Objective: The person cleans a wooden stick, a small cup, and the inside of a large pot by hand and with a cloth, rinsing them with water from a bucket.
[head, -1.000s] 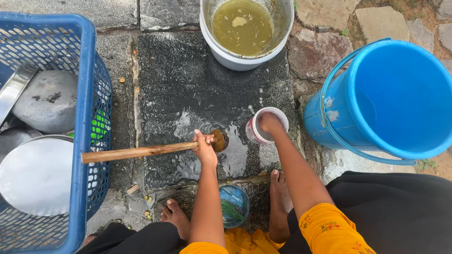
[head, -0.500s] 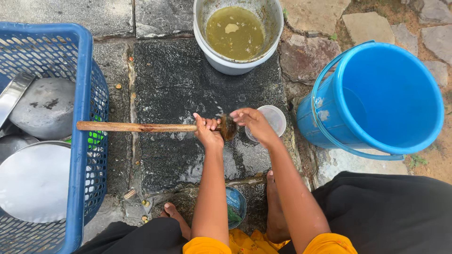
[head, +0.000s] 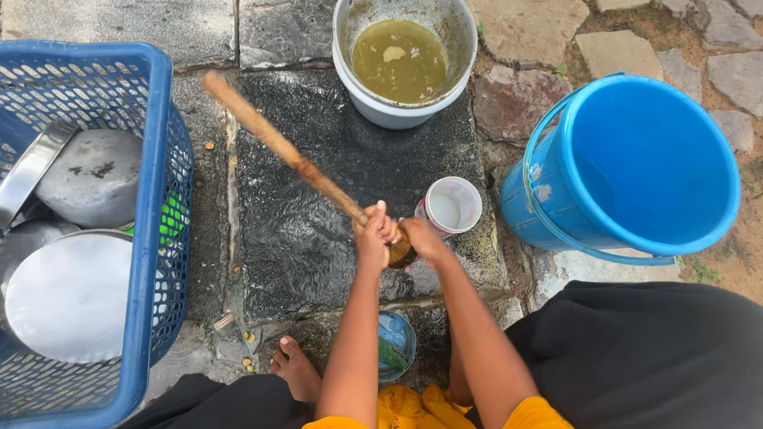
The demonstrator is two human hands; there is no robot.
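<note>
Two hands meet low on a wooden ladle (head: 298,163): the left hand (head: 372,238) wrapped tight round the handle, the right hand (head: 421,241) cupping its brown bowl end over the wet stone slab (head: 318,214). Wet wood looks stiff, light and slippery, best held near the bowl. Beyond stand a white cup (head: 450,206), a murky bucket (head: 401,59) and a blue bucket (head: 636,167).

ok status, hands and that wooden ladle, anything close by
Left hand gripping the wooden ladle low on its handle. Right hand on the ladle's bowl end. White cup stands just beside them.
</note>
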